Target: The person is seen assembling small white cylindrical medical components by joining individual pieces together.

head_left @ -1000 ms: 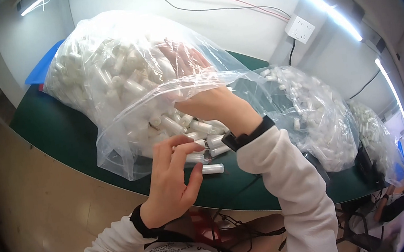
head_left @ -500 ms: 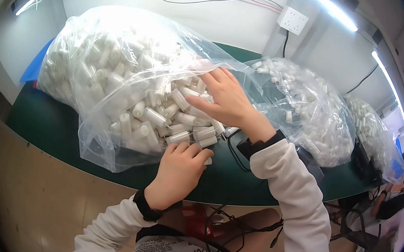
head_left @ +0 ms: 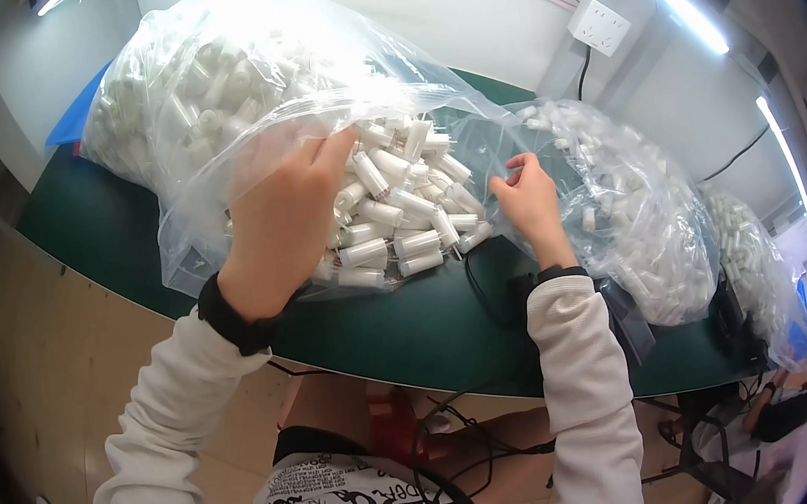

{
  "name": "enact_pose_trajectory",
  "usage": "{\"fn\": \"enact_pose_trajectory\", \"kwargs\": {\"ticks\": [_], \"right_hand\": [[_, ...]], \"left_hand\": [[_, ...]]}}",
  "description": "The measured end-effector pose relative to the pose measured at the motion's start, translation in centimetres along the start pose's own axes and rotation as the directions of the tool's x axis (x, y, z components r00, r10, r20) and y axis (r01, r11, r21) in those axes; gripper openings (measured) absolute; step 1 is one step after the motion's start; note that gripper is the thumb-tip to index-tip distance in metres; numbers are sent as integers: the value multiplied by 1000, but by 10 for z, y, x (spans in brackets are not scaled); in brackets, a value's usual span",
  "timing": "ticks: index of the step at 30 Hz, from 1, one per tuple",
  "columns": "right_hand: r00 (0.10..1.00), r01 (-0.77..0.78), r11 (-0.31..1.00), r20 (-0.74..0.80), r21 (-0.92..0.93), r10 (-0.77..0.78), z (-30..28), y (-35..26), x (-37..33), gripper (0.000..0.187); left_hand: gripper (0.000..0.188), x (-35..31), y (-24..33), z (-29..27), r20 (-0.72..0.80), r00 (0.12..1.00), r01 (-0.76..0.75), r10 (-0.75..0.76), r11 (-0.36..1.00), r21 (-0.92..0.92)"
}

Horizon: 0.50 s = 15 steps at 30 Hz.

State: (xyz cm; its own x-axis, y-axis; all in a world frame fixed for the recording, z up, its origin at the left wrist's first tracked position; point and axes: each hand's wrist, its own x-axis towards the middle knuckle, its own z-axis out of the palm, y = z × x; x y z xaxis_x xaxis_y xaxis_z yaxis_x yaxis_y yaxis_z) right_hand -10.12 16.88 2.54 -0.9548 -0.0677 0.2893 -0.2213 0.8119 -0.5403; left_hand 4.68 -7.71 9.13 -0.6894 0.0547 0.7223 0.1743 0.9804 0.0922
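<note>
A large clear plastic bag point(head_left: 204, 105), full of small white cylinders with thin metal pins, lies with its mouth toward me. Several white cylinders point(head_left: 407, 201) spill out at the mouth onto the dark green table. At the mouth's left side, my left hand point(head_left: 288, 216) is closed on the plastic; the film partly covers its fingers. My right hand point(head_left: 530, 201) stands right of the spilled cylinders. Its thumb and fingers pinch together at the right part of the bag's plastic. Any cylinder inside either hand is hidden.
A second clear bag of white parts point(head_left: 637, 223) lies to the right, with a third bag point(head_left: 751, 250) beyond it. A power socket point(head_left: 599, 25) is on the wall. Black cables point(head_left: 448, 448) hang below the table's front edge. Another person point(head_left: 794, 395) sits at far right.
My left hand has risen from the front cylinders to the bag's mouth. My right hand has moved right, off the pile, and its fingers have closed. More cylinders show at the mouth.
</note>
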Motion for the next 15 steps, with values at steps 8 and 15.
{"fn": "enact_pose_trajectory", "kwargs": {"ticks": [8, 15], "right_hand": [[995, 86, 992, 59, -91, -81, -24, -34, -17, 19], [872, 394, 909, 368, -133, -324, -27, -20, -33, 22]], "left_hand": [[29, 3, -47, 26, -218, 971, -12, 99, 930, 367], [42, 15, -28, 20, -87, 995, 6, 43, 868, 497]]}}
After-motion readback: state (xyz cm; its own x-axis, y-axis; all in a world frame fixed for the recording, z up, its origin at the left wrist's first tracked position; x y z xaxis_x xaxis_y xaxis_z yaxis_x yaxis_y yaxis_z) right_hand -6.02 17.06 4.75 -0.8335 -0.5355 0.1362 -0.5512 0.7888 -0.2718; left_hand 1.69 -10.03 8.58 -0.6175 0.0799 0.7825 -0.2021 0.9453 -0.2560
